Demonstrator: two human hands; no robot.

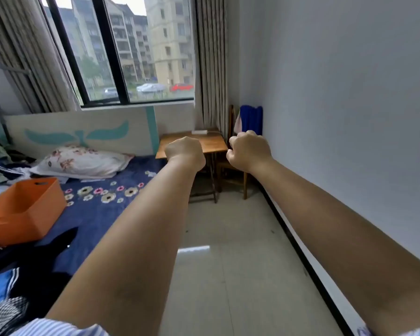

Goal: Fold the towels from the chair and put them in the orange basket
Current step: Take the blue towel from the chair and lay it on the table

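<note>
Both fists curled, towels beyond on chair.

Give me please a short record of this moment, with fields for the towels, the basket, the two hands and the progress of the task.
towels: blue towel and a pale one beside it, draped over the chair in the far corner
basket: orange basket on the bed, no towel visible inside
left hand: fist, holding nothing
right hand: fist, holding nothing
progress: not begun; towels untouched
</note>
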